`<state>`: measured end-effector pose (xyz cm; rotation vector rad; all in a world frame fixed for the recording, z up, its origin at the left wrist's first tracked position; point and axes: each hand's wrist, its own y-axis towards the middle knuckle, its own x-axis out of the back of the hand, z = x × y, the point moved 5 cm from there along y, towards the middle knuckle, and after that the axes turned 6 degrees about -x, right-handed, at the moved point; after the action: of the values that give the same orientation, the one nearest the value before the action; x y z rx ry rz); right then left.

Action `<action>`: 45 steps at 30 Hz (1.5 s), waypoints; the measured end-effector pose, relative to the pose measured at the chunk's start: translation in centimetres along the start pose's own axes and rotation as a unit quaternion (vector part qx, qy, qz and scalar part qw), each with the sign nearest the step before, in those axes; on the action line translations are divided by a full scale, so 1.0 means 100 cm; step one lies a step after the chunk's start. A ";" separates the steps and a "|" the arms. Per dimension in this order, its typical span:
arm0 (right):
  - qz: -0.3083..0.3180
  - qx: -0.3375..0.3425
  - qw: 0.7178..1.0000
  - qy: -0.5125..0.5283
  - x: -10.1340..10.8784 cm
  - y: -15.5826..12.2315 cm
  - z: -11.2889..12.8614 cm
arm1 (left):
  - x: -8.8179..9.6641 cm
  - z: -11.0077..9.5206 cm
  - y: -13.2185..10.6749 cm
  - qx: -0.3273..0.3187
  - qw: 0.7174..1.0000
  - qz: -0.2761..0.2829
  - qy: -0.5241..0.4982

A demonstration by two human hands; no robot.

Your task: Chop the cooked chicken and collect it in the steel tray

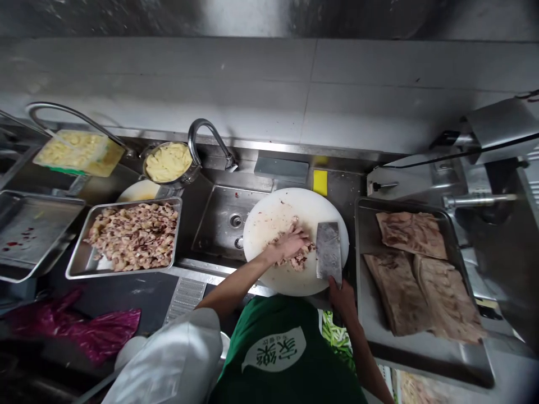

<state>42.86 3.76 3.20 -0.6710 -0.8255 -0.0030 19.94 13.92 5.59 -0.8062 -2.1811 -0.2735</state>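
Note:
A round white cutting board [269, 212] sits partly over the sink, with a small heap of chopped meat [300, 261] on it. My left hand [290, 242] lies over that heap, its fingers stretched out and a little blurred; meat pieces show around it. At the board's right side, my right hand [342, 296] is closed around the handle of a cleaver [329, 251]. The broad blade rests on or just above the board, to the right of the meat, and I cannot tell which.
To the left stand a tray of chopped meat [135, 235], a bowl of pale slices [168, 163] and a faucet [210, 134]. Behind the board are a grey block [281, 169] and a yellow sponge [320, 183]. A metal tray [366, 348] with large meat slabs [446, 294] is at right.

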 end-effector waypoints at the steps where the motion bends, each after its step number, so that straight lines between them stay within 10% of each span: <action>1: 0.003 0.003 1.000 0.000 0.000 0.000 0.000 | 0.004 0.001 -0.001 0.008 1.000 -0.013 -0.020; 7: 0.028 0.045 0.998 -0.036 0.007 -0.002 0.007 | 0.040 0.044 -0.049 0.147 0.926 -0.248 -0.244; 11: -0.023 0.127 0.987 -0.095 0.022 -0.006 0.038 | 0.056 0.094 -0.103 0.291 0.871 -0.333 -0.212; 16: -0.045 0.203 0.963 -0.173 0.018 -0.010 0.130 | 0.063 0.109 -0.147 0.331 0.842 -0.417 -0.084; 22: 0.039 0.329 0.922 -0.201 -0.041 -0.035 0.242 | 0.055 0.093 -0.188 0.367 0.705 -0.604 -0.062; 27: 0.135 0.327 0.893 -0.278 -0.112 -0.040 0.254 | 0.040 0.080 -0.166 0.293 0.798 -0.522 -0.066; 31: 0.153 0.314 0.888 -0.299 -0.130 -0.027 0.249 | 0.025 0.078 -0.149 0.260 0.845 -0.465 -0.057; 39: 0.078 0.272 0.922 -0.265 -0.041 0.007 0.227 | 0.029 0.089 -0.141 0.278 0.867 -0.413 -0.017; 45: 0.004 0.200 0.916 -0.348 0.032 0.043 0.136 | 0.017 0.060 -0.077 0.175 0.938 -0.299 -0.007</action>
<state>36.99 15.45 9.64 -0.2720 -1.4599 0.4260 10.65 11.31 3.29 0.0679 -2.3496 -0.1653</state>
